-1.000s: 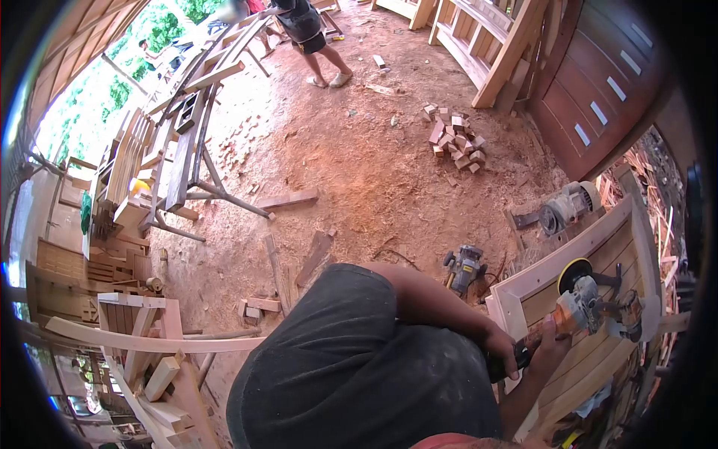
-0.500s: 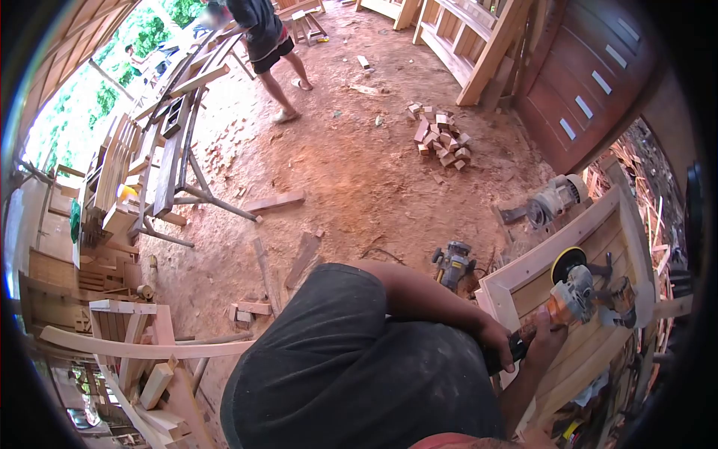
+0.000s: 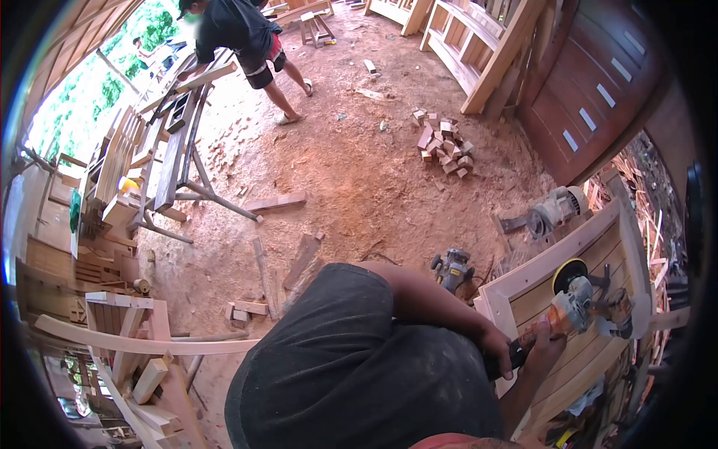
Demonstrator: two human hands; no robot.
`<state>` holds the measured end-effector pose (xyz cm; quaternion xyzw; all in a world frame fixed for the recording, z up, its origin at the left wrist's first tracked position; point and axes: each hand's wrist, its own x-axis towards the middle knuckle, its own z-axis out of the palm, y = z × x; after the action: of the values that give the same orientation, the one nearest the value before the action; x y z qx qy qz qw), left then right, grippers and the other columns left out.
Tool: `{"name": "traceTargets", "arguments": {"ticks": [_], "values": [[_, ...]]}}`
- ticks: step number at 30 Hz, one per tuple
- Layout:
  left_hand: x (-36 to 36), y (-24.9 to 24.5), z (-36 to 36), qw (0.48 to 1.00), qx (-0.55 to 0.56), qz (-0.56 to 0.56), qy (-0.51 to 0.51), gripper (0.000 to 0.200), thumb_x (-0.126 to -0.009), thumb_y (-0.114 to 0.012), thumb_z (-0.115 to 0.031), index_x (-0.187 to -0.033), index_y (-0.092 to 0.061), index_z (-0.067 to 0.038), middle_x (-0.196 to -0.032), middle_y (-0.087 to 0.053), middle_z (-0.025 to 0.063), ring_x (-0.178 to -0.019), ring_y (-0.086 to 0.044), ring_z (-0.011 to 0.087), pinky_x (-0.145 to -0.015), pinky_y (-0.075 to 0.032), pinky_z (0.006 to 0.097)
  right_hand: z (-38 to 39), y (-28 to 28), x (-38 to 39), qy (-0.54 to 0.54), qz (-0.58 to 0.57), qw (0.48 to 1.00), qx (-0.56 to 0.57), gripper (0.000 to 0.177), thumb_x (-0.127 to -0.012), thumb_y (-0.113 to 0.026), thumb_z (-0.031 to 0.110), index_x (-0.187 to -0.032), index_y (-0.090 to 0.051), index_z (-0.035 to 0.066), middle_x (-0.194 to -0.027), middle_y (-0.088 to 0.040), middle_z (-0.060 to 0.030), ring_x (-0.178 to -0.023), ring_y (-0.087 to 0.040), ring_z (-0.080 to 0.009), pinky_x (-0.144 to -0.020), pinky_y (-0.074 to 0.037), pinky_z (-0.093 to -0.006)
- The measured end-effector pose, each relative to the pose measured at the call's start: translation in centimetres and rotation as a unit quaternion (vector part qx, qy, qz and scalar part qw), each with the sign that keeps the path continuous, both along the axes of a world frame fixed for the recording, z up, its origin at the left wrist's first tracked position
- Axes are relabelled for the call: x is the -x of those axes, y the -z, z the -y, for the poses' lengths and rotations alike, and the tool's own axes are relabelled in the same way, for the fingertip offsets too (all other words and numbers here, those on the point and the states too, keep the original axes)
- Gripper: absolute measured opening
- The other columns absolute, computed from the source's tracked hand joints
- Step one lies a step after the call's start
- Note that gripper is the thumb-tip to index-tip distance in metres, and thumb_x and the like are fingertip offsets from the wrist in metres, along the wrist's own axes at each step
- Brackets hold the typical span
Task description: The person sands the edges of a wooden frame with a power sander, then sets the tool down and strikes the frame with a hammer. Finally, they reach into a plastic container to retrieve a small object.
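Note:
My left hand (image 3: 495,352) is wrapped round the dark rear grip of an angle grinder (image 3: 572,305). Further forward, my right hand (image 3: 547,343) closes on the grinder's orange body. The tool has a grey head and a round black disc with a yellow edge (image 3: 571,275). It overlaps a framed wooden panel (image 3: 550,273) made of pale boards, which lies at my front. My left arm in its dark sleeve crosses the middle of the view, and part of my right forearm is hidden low down.
A router (image 3: 452,269) and a grey motor tool (image 3: 550,217) rest on the sawdust-covered ground. Beyond lies a pile of wood blocks (image 3: 446,146). A co-worker (image 3: 243,45) stands by a long workbench (image 3: 173,161). A dark wooden door (image 3: 591,86) leans at the right.
The co-worker now leans further over the bench, with more of the upper body in view. My hands keep their hold on the grinder, which has shifted only slightly in the view.

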<state>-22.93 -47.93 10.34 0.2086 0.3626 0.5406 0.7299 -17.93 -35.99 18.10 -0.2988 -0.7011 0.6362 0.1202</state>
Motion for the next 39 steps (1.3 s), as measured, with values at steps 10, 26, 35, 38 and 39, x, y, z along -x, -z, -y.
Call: {"name": "traceTargets", "arguments": {"ticks": [10, 26, 35, 38, 39], "values": [[-0.4, -0.4, 0.4, 1.000, -0.002, 0.022, -0.020, 0.044, -0.081, -0.088, -0.025, -0.107, -0.064, 0.002, -0.088, -0.067, 0.0129, -0.080, -0.067, 0.0242, -0.072, -0.056, 0.0387, -0.4, 1.0, -0.1, -0.022, -0.037, 0.998, -0.041, 0.043, -0.092, -0.074, 0.021, -0.121, -0.055, -0.006, -0.088, -0.064, -0.0091, -0.072, -0.064, -0.0166, -0.066, -0.054, -0.0307], [-0.6, 0.7, 0.4, 0.999, -0.019, 0.034, 0.004, 0.063, -0.078, -0.091, -0.023, -0.124, -0.057, 0.005, -0.109, -0.069, 0.0188, -0.100, -0.069, 0.0319, -0.090, -0.058, 0.0449, 0.1, 0.3, -0.7, -0.035, -0.018, 0.998, -0.042, 0.049, -0.093, -0.074, 0.021, -0.129, -0.055, -0.006, -0.102, -0.066, -0.0129, -0.083, -0.066, -0.0199, -0.075, -0.055, -0.0334], [-0.4, 0.4, 1.1, 0.999, -0.026, 0.031, 0.009, 0.059, -0.079, -0.090, -0.024, -0.120, -0.059, 0.005, -0.105, -0.069, 0.0178, -0.096, -0.070, 0.0303, -0.087, -0.058, 0.0432, 0.4, 0.6, -0.6, -0.032, -0.021, 0.998, -0.044, 0.048, -0.094, -0.073, 0.020, -0.130, -0.054, -0.006, -0.101, -0.065, -0.0114, -0.083, -0.065, -0.0183, -0.073, -0.054, -0.0321], [-0.6, 1.1, 0.9, 0.999, -0.028, 0.032, 0.000, 0.059, -0.079, -0.090, -0.025, -0.120, -0.060, 0.005, -0.104, -0.069, 0.0175, -0.095, -0.070, 0.0300, -0.086, -0.058, 0.0430, 0.7, 0.6, -0.4, -0.026, -0.035, 0.998, -0.048, 0.045, -0.094, -0.073, 0.019, -0.127, -0.055, -0.005, -0.097, -0.065, -0.0103, -0.079, -0.064, -0.0170, -0.070, -0.054, -0.0312], [-0.6, 1.2, 0.9, 0.999, -0.029, 0.034, -0.006, 0.059, -0.078, -0.090, -0.025, -0.120, -0.060, 0.005, -0.103, -0.069, 0.0174, -0.094, -0.070, 0.0299, -0.086, -0.058, 0.0431, 1.5, -0.4, -0.4, -0.025, -0.035, 0.998, -0.044, 0.044, -0.094, -0.073, 0.019, -0.126, -0.055, -0.005, -0.095, -0.065, -0.0099, -0.077, -0.064, -0.0165, -0.068, -0.054, -0.0310]]}}
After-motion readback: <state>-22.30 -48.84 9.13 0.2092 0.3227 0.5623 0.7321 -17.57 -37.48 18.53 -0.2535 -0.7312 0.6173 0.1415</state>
